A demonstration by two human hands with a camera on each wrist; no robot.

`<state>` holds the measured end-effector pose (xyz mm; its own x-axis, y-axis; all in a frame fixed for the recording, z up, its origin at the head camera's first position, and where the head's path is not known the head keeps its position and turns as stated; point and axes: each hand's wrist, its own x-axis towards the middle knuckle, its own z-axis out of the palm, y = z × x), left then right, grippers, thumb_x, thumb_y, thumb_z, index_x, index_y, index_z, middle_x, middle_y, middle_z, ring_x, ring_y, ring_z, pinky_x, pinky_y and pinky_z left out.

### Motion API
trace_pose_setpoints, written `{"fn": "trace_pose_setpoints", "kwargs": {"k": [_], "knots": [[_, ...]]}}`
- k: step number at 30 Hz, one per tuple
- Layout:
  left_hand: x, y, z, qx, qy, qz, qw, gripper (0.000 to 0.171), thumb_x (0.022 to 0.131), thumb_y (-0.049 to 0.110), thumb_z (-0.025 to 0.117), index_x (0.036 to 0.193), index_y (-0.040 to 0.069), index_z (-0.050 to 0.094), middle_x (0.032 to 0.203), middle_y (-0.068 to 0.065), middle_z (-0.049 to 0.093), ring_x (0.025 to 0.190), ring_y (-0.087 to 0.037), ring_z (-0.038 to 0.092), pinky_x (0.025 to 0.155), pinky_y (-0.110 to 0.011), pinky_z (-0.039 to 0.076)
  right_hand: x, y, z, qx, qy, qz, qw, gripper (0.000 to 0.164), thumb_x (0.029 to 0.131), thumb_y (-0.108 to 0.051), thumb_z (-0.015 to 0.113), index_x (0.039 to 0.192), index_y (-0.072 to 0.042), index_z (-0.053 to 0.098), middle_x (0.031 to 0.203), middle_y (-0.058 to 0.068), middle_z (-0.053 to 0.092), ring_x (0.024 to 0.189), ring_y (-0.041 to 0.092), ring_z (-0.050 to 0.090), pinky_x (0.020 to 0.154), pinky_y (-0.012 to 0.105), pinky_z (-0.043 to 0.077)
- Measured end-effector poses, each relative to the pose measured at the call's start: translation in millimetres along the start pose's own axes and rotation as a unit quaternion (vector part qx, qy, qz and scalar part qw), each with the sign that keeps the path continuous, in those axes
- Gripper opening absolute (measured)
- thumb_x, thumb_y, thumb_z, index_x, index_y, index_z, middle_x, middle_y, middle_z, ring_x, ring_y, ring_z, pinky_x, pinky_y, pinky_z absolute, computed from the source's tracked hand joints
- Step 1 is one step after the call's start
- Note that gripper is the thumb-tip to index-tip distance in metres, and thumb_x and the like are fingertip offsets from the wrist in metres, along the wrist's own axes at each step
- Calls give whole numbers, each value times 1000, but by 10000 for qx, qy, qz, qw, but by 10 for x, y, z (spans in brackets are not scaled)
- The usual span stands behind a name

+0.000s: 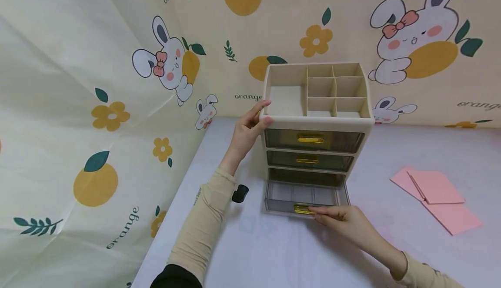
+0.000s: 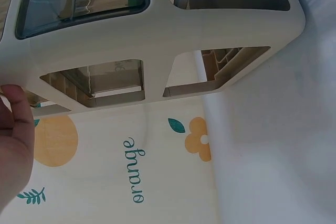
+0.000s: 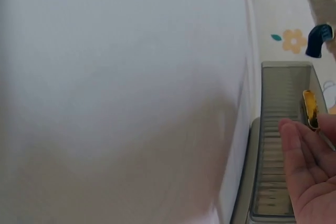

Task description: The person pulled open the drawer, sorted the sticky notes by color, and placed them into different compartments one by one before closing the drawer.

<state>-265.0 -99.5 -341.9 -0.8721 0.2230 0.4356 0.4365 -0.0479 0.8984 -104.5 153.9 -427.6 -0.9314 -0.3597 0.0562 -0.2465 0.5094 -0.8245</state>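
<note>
A cream desktop drawer organizer (image 1: 317,122) has an open compartment top and three smoky see-through drawers with gold handles. My left hand (image 1: 247,129) grips its left upper edge, thumb at the front corner and a finger over the rim; the left wrist view shows the organizer's side with cut-out openings. The bottom drawer (image 1: 303,192) is pulled out, and its inside shows no contents. At its front, my right hand (image 1: 348,222) pinches the gold handle (image 1: 302,209) between thumb and fingers. The upper two drawers are closed.
Pink flat sheets or cards (image 1: 438,192) lie on the white tabletop (image 1: 415,253) to the right. A small black object (image 1: 240,193) shows beside the left sleeve. Behind and to the left hangs a cream backdrop (image 1: 55,118) printed with rabbits and oranges.
</note>
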Motion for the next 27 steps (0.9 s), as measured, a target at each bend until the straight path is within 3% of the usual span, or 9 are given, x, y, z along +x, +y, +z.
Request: {"fn": "trace_pose_setpoints", "kwargs": {"k": [6, 10, 17, 20, 27], "knots": [[-7, 9, 6, 100, 41, 2, 9999, 92, 63, 72, 64, 131, 10, 50, 79, 1, 57, 69, -9, 45, 61, -23, 34, -88, -29, 27, -90, -283, -268, 9992, 30, 89, -27, 62, 114, -11, 67, 113, 10, 67, 97, -7, 58, 70, 15, 49], [-8, 9, 9, 144, 25, -60, 9999, 92, 63, 73, 63, 131, 12, 51, 85, -3, 58, 73, -9, 47, 63, -24, 35, -118, -38, 42, -127, -359, -393, 9985, 31, 89, -28, 62, 114, -10, 67, 112, 11, 67, 98, -7, 59, 74, 16, 51], [-10, 16, 18, 82, -26, -81, 9999, 91, 64, 72, 63, 131, 12, 49, 97, -16, 61, 79, -10, 51, 68, -24, 39, -147, -128, 4, 28, -333, -473, 9983, 20, 90, -22, 61, 102, -9, 70, 88, 3, 72, 77, -6, 61, 62, 20, 51], [-8, 28, 23, 50, -37, -60, 10000, 91, 65, 71, 64, 131, 11, 49, 101, -19, 61, 81, -10, 51, 70, -24, 40, -143, -204, -53, 258, -207, -487, 9983, 17, 91, -20, 61, 100, -9, 70, 78, -1, 70, 67, -1, 61, 56, 23, 50], [-19, 36, 19, -11, -45, 38, 10000, 92, 65, 70, 64, 132, 8, 48, 97, -16, 61, 78, -8, 51, 68, -23, 39, -108, -246, -328, 131, 668, -374, 9970, 14, 90, -14, 61, 102, -10, 69, 76, -7, 69, 66, 4, 64, 58, 25, 52]]}}
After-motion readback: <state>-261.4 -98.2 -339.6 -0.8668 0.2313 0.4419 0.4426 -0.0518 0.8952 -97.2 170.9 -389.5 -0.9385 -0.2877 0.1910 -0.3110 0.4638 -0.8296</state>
